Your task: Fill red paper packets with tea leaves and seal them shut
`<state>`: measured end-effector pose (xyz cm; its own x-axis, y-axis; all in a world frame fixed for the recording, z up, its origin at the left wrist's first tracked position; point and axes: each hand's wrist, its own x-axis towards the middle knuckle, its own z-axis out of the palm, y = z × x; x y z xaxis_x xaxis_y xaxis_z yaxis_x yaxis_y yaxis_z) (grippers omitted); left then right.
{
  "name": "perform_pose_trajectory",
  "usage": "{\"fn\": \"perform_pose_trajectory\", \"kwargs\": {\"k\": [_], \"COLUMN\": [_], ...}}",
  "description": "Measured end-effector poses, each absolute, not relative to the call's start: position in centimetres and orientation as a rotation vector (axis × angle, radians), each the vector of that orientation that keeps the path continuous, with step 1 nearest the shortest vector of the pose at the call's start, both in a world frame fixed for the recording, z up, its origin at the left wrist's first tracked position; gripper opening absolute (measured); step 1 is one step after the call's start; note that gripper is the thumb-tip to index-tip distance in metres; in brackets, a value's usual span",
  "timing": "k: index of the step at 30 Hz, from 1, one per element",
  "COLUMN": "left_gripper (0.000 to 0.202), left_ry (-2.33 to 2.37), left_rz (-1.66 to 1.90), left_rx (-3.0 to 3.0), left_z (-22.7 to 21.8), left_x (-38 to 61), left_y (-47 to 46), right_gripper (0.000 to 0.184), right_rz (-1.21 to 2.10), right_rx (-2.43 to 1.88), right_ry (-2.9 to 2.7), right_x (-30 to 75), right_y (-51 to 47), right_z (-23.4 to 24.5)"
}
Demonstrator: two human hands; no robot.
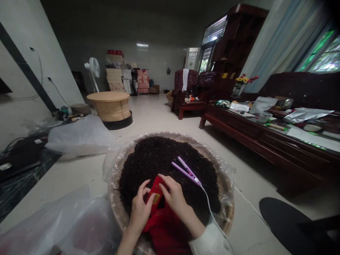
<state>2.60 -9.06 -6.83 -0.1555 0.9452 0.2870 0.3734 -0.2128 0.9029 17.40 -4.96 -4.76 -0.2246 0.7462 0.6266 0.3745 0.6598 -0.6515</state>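
Note:
Between both hands is a small red packet with a gold label. My left hand grips its left side, thumb on the front near the label. With thumb and fingers, my right hand pinches the packet's upper right edge. Below the hands lie more red packets, partly hidden by my right forearm. A heap of dark, thin, dry leaves, like loose tea, fills the round basket underneath. On the heap, right of my hands, rests a purple hair straightener, its plates apart and a small red light showing.
A white cord runs from the straightener over the basket's right rim. Clear plastic bags lie on the floor at left. A long dark wooden table with pouches stands at right, a round black stool nearer.

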Motion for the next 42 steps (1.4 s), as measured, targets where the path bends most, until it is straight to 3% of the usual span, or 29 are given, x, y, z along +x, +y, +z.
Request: {"fn": "perform_pose_trajectory", "kwargs": {"k": [7, 19, 33, 38, 42], "left_gripper": [0.038, 0.035, 0.038, 0.038, 0.037], "left_ry": [1.447, 1.315, 1.400, 1.427, 1.453], "left_rz": [1.536, 1.544, 1.558, 1.521, 1.523], "left_rx": [1.040, 0.671, 0.837, 0.896, 0.931], "left_z": [-7.4, -6.9, -7.8, -7.7, -7.8], "left_x": [3.6, 4.6, 5.3, 5.1, 5.1], "left_y": [-9.0, -9.1, -9.2, -9.3, -9.3], "right_gripper": [0.050, 0.059, 0.036, 0.019, 0.030], "right_rz": [0.022, -0.050, 0.079, 0.178, 0.230], "right_rx": [-0.827, -0.738, -0.858, -0.892, -0.956], "right_ry": [-1.858, -1.871, -1.798, -1.752, -1.738], "right_x": [17.0, 17.2, 17.6, 17.8, 17.9], "right_y": [-5.8, -5.3, -5.2, -5.1, -5.2], "right_z": [-5.3, -6.6, -5.4, -5.2, -5.2]}}
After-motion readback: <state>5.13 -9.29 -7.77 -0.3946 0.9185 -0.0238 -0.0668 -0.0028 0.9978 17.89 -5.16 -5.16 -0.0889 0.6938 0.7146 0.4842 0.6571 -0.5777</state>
